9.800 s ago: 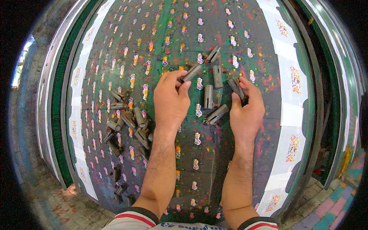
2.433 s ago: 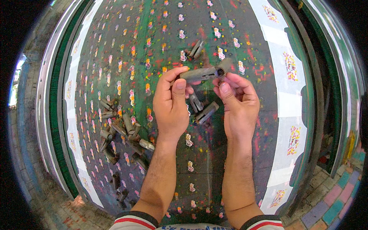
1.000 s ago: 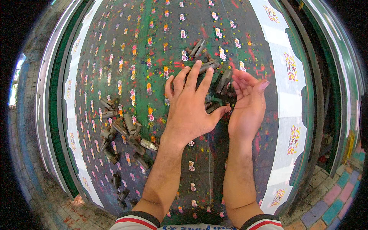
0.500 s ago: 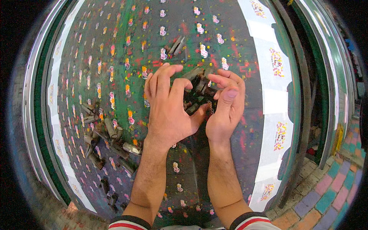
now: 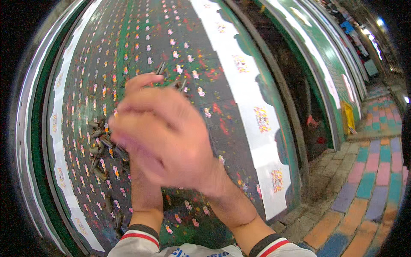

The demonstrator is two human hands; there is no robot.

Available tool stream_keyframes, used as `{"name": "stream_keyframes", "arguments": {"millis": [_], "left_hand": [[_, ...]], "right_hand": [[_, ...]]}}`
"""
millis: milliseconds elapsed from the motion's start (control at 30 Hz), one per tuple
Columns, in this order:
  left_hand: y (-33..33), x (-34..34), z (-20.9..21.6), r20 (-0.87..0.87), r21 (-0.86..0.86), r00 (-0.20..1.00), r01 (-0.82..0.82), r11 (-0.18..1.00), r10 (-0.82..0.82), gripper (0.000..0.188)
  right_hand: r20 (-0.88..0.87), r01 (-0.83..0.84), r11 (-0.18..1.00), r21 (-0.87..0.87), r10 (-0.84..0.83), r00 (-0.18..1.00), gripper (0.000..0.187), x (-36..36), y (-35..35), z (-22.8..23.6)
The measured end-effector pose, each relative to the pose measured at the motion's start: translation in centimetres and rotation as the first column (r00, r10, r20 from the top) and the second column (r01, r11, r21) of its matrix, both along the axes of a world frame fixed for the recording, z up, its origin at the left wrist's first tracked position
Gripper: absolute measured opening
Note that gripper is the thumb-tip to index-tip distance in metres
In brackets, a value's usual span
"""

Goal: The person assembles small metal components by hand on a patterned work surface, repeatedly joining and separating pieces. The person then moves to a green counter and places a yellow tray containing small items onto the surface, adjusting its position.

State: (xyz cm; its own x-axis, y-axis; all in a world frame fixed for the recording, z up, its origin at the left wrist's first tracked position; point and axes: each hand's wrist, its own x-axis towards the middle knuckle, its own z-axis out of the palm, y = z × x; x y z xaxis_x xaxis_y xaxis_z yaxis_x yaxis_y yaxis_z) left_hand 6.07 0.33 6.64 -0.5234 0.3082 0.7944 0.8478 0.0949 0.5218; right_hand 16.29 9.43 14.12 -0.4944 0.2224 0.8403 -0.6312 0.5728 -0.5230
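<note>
Several dark grey tubes lie heaped on the patterned surface, left of the hands; a few more lie beyond. The blurred right hand crosses before the left hand, mostly hiding it; whether either holds anything, I cannot tell.

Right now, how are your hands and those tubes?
Right hand blurred in front of left hand, grips unclear. Dark tubes lie left, some beyond. Right hand blocks part of view.
</note>
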Motion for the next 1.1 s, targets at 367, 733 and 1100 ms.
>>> {"name": "stream_keyframes", "arguments": {"millis": [367, 733, 1100], "left_hand": [[-2.2, 22.3, 10.2, 0.237, 0.238, 0.496, 0.804, 0.545, -0.835, 0.022], [-17.3, 38.2, -2.1, 0.764, 0.163, 0.054, 0.948, 0.272, -0.643, 0.036], [-15.7, 37.8, -1.4, 0.554, 0.309, 0.165, 0.87, 0.385, -0.816, 0.05]], "right_hand": [[0.85, -0.07, 0.976, 0.208, -0.145, 0.507, 0.027, 45.6, -8.2, -11.0], [0.828, 0.515, 0.834, -0.199, -0.138, 0.543, 0.025, 48.7, -13.1, -7.0], [0.574, 0.559, 0.152, -0.815, 0.342, 0.744, 0.042, 39.1, -10.1, -14.1]]}}
